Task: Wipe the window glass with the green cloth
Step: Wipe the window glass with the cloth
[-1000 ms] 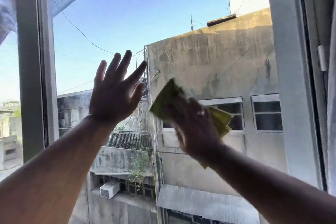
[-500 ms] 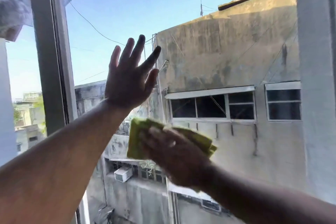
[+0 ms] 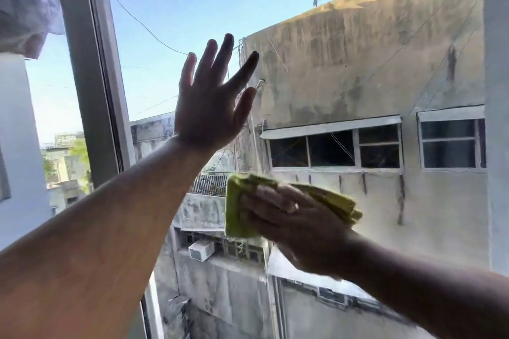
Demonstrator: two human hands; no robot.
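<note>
The window glass (image 3: pixel 344 69) fills the middle of the head view, with a weathered building behind it. My right hand (image 3: pixel 297 226) presses the folded green cloth (image 3: pixel 237 206) flat against the pane, low and centre; the cloth sticks out left and right of my fingers. My left hand (image 3: pixel 212 102) rests higher on the glass with its fingers spread, holding nothing.
A grey window frame post (image 3: pixel 91 69) stands at the left, with an open gap and netting (image 3: pixel 24 0) beyond it. Another frame edge (image 3: pixel 495 91) runs down the far right. An air-conditioner unit (image 3: pixel 201 250) shows on the building below.
My right hand slid the cloth down and left across the glass, then slightly back right. My left hand stayed spread on the pane as the view shifted right.
</note>
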